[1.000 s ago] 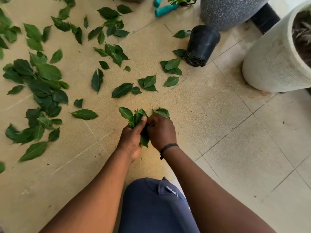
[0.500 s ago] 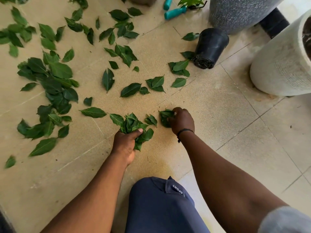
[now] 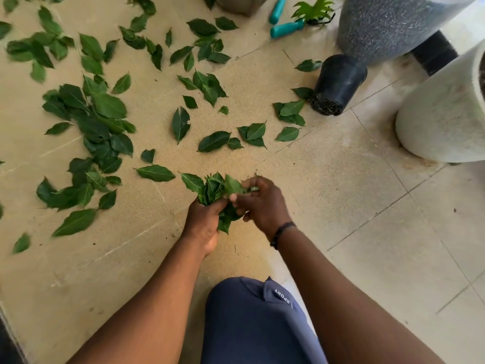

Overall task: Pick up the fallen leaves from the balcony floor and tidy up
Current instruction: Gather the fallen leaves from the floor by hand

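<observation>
Green fallen leaves (image 3: 99, 119) lie scattered over the tan balcony floor (image 3: 328, 185), thickest at the left and across the top. My left hand (image 3: 203, 222) grips a bunch of leaves (image 3: 214, 189) just above the floor, near the middle of the view. Beside it, my right hand (image 3: 259, 203) pinches a leaf or two against the right side of that bunch, fingers curled. A single leaf (image 3: 155, 173) lies just left of the bunch.
A black plastic pot (image 3: 337, 84) lies on its side at the upper right. Behind it stand a grey speckled planter (image 3: 393, 24) and a white planter (image 3: 446, 114). Teal-handled shears (image 3: 284, 27) lie at the top. My knee (image 3: 252, 321) in blue shorts is below.
My right hand, which had reached right to leaves on the floor, has come back with them to the bunch in my left hand. The floor there is now bare.
</observation>
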